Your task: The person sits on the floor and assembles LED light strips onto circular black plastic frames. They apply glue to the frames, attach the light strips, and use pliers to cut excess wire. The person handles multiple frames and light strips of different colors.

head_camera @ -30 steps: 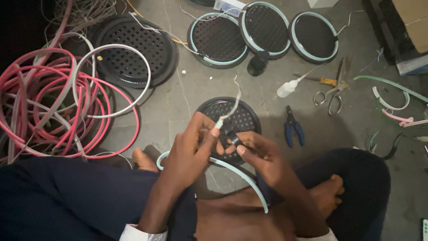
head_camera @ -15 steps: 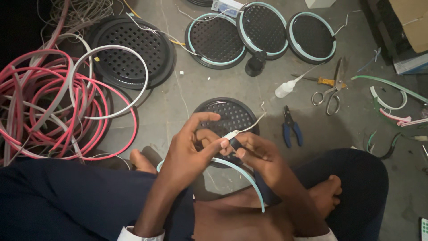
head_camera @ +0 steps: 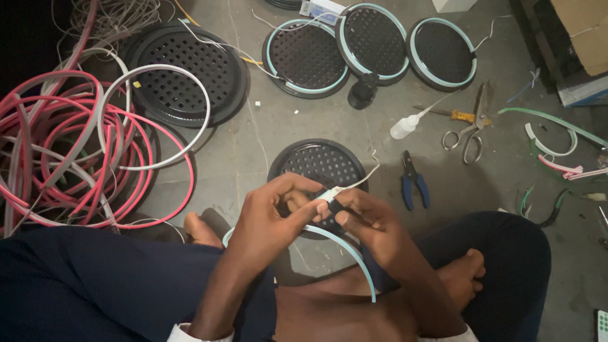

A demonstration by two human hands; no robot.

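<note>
My left hand (head_camera: 272, 212) and my right hand (head_camera: 370, 221) meet above my lap and pinch the end of a pale teal flexible light strip (head_camera: 354, 259). The strip curves down and right over my knee. A thin white wire (head_camera: 364, 180) leaves the strip's end between my fingertips and rises to the right. Just beyond my hands a round black perforated disc (head_camera: 320, 164) lies flat on the grey floor, partly hidden by my fingers.
Red, pink and white strip coils (head_camera: 76, 152) lie at left beside a large black disc (head_camera: 187, 73). Three teal-rimmed discs (head_camera: 373, 41) sit at the top. A white glue bottle (head_camera: 405, 125), scissors (head_camera: 468, 130), blue pliers (head_camera: 413, 183) and strip offcuts (head_camera: 557, 152) lie at right.
The white wire, first standing upright above my hands, has swung down to the right. My fingers have closed more tightly together on the strip's end.
</note>
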